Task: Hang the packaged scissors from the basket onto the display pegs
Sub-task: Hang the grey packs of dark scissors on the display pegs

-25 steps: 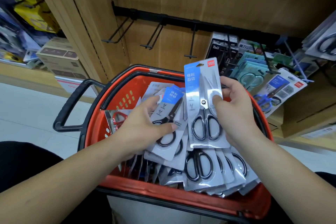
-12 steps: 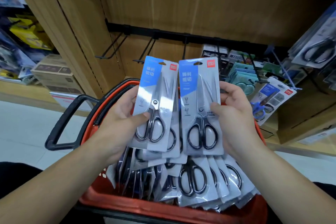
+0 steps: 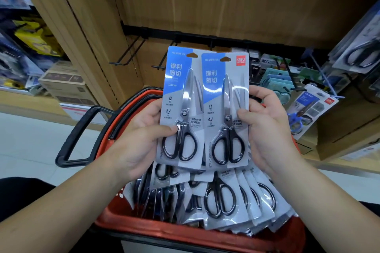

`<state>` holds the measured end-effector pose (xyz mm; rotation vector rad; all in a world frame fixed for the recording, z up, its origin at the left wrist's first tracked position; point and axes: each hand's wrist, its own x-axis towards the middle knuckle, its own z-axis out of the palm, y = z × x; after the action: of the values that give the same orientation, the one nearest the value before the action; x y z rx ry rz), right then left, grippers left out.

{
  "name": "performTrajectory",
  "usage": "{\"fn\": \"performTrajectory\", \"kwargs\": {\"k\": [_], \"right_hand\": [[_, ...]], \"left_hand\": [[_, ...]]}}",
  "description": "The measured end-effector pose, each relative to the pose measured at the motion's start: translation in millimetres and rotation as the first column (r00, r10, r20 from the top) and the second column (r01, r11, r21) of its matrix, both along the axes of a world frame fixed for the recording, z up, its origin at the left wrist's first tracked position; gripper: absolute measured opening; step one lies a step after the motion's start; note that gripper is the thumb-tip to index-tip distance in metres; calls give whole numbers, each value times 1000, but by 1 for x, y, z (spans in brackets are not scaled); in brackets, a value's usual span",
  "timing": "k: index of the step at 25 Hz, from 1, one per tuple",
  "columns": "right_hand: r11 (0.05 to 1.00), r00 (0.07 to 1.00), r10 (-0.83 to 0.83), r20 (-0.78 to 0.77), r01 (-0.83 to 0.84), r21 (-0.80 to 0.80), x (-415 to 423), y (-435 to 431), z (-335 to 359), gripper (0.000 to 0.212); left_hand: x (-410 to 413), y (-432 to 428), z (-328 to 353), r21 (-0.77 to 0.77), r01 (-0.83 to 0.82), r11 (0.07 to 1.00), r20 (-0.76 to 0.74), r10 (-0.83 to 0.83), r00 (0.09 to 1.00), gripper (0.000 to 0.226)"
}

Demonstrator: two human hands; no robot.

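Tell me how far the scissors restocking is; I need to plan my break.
Done: nothing visibly; the two nearest pegs are bare. In hand: the left hand grips the left pack, the right hand the right pack, above the basket. Left: both, plus the pile in the basket.

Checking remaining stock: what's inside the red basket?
The red basket holds a pile of packaged scissors, black-handled, overlapping. The left pack and right pack, gripped by the left hand and right hand, cover its far part; the floor is hidden.
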<state>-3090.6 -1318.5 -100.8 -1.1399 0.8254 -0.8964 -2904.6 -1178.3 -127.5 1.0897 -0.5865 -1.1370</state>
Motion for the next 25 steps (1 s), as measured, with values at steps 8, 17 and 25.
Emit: {"fn": "performTrajectory", "kwargs": {"k": [8, 17, 25], "right_hand": [[983, 986, -169, 0, 169, 67, -5, -11, 10, 39], [976, 976, -161, -148, 136, -170, -2, 0, 6, 32], [972, 975, -39, -217, -14, -237, -6, 8, 18, 58]], "left_hand": [[-2, -8, 3, 77, -182, 980, -27, 185, 982, 28], [-4, -11, 2, 96, -222, 970, 57, 217, 975, 37], [-16, -7, 12, 88, -209, 974, 286, 177, 942, 72]]}}
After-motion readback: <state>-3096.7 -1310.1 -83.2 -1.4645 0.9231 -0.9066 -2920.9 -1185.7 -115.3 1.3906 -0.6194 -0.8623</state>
